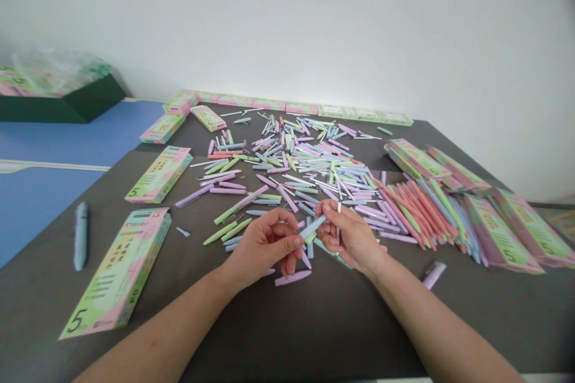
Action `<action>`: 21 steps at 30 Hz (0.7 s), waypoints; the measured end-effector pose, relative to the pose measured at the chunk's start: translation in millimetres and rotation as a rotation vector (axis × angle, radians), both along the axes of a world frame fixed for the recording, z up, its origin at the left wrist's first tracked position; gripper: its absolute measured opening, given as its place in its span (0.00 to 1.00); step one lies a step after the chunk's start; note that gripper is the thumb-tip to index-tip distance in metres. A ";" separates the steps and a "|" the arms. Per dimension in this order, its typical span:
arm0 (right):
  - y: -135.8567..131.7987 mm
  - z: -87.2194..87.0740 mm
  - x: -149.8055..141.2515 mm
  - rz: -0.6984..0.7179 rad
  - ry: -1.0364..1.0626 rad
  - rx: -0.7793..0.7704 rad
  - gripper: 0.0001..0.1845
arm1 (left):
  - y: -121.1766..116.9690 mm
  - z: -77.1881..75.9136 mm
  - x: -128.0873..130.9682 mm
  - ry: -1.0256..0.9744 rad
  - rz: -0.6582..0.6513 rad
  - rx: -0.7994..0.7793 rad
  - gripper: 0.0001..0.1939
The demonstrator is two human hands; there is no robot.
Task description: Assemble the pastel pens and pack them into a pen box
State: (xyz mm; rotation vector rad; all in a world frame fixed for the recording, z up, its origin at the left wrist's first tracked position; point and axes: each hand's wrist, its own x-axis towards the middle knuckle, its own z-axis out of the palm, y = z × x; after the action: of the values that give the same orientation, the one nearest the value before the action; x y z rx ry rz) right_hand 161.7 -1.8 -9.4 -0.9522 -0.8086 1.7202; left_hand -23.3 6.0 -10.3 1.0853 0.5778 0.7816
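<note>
My left hand (pixel 263 245) and my right hand (pixel 348 236) meet above the dark grey table (pixel 314 329). Between their fingertips lies a light blue pen barrel (pixel 312 227). The left fingers pinch its near end, and its far end reaches my right fingers. A thin white pen refill (pixel 338 215) stands up from my right hand's grip. Just below my hands, a lilac pen barrel (pixel 293 277) lies on the table. A large scattered heap of pastel pen parts (pixel 296 161) spreads out ahead of my hands.
Flat pastel pen boxes marked 5 (pixel 117 272) lie at the left, and more line the back edge (pixel 287 106). Rows of pink and blue pens (pixel 417 209) lie at the right among further boxes (pixel 496 233). A whole blue pen (pixel 81 236) lies at the left. A green tray (pixel 63 102) stands behind.
</note>
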 end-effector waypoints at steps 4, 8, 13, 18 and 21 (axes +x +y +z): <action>-0.3 -0.1 -0.8 0.006 0.000 -0.003 0.12 | 0.0 0.4 0.0 0.026 0.011 -0.004 0.13; -1.3 0.7 -2.4 0.012 0.005 -0.009 0.12 | 0.5 0.0 -0.1 0.051 0.029 0.004 0.13; -2.3 0.3 -5.5 0.031 0.056 -0.046 0.12 | 1.3 -2.0 -0.5 0.025 0.035 0.023 0.12; -1.5 -5.5 -8.2 0.091 0.145 -0.130 0.13 | -0.7 -2.0 1.3 -0.040 0.003 0.044 0.21; -3.0 -8.4 -11.0 0.091 0.137 -0.146 0.15 | -2.3 -2.1 2.5 0.055 0.024 0.136 0.18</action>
State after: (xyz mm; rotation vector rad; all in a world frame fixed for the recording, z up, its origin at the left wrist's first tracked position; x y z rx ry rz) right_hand 150.7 -4.8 -17.9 -0.8937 -0.6529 1.9224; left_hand -20.8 3.7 -12.4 1.2295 0.5923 0.8233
